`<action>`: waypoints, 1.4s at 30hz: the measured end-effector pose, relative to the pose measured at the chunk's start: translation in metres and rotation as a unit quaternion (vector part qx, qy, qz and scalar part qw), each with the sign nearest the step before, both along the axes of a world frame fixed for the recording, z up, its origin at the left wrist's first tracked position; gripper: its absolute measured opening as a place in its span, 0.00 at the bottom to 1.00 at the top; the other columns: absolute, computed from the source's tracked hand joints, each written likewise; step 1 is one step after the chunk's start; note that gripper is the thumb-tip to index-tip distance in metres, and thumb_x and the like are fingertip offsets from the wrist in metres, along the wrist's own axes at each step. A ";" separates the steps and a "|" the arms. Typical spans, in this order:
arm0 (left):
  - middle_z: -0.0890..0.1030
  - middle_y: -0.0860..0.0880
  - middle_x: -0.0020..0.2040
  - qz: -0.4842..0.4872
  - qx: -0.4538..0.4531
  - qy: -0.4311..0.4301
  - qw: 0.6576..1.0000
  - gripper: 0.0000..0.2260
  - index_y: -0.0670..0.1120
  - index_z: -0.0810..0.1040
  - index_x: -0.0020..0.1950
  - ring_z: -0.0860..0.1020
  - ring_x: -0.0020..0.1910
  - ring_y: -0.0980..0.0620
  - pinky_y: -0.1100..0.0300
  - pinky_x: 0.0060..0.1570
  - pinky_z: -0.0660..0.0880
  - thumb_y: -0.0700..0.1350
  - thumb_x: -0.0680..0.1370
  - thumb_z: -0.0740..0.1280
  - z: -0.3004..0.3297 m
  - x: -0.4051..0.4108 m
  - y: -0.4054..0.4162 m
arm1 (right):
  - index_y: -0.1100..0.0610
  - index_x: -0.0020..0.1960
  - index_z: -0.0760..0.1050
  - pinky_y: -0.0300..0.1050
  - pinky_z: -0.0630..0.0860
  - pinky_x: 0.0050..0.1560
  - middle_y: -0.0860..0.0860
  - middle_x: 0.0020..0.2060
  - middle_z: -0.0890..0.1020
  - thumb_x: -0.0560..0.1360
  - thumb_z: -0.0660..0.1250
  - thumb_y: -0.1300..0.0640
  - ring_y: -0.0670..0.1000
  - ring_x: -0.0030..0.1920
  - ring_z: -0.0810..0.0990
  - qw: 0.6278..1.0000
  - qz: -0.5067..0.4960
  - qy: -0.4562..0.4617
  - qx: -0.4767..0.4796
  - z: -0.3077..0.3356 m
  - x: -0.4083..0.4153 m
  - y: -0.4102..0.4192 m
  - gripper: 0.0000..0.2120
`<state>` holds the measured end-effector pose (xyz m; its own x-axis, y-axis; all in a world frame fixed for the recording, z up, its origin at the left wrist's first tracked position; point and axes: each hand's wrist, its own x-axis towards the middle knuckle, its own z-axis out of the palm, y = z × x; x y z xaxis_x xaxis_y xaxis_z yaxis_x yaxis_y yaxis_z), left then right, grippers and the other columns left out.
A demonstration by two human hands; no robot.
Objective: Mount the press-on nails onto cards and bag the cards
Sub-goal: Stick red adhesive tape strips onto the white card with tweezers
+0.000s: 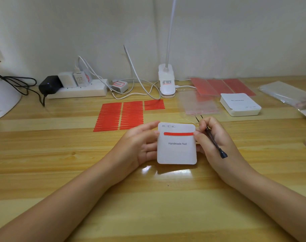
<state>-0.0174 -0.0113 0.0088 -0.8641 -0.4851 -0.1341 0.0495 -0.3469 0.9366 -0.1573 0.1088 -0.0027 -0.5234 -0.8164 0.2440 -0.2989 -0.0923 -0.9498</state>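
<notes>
A white card point(176, 152) printed "Handmade Nail" is held above the wooden table, with a red adhesive strip point(178, 133) stuck across its upper part. My left hand point(140, 142) grips the card's left edge, thumb on top and fingers beneath. My right hand point(213, 137) holds black tweezers point(215, 144) and its thumb presses the right end of the red strip. No press-on nails are visible on the card.
Rows of red strips point(120, 115) lie behind the card. A stack of white cards point(240, 104), clear bags point(198, 103) and red sheets point(222, 86) sit at the right back. A power strip point(79, 91) with chargers and a clip lamp point(167, 82) stand by the wall.
</notes>
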 end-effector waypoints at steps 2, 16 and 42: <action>0.84 0.44 0.48 -0.016 -0.047 -0.012 0.999 0.12 0.43 0.77 0.57 0.83 0.43 0.49 0.62 0.36 0.79 0.36 0.75 0.65 0.000 0.001 0.000 | 0.56 0.42 0.62 0.65 0.70 0.44 0.57 0.36 0.65 0.79 0.56 0.67 0.56 0.39 0.66 1.000 -0.006 0.002 -0.001 0.000 0.001 0.001 0.10; 0.85 0.47 0.46 0.082 -0.145 -0.028 0.986 0.12 0.47 0.82 0.46 0.83 0.43 0.50 0.63 0.32 0.77 0.35 0.78 0.60 -0.008 -0.001 0.009 | 0.47 0.42 0.69 0.36 0.66 0.30 0.44 0.25 0.68 0.77 0.53 0.44 0.44 0.27 0.66 0.983 -0.134 0.016 -0.126 0.005 -0.006 0.003 0.11; 0.84 0.46 0.39 0.114 -0.121 -0.033 0.985 0.13 0.45 0.84 0.42 0.82 0.35 0.52 0.64 0.29 0.76 0.36 0.77 0.60 -0.005 -0.003 0.009 | 0.56 0.34 0.73 0.45 0.77 0.32 0.50 0.29 0.79 0.66 0.72 0.62 0.48 0.31 0.80 0.960 -0.070 0.225 -0.151 -0.007 0.015 -0.012 0.08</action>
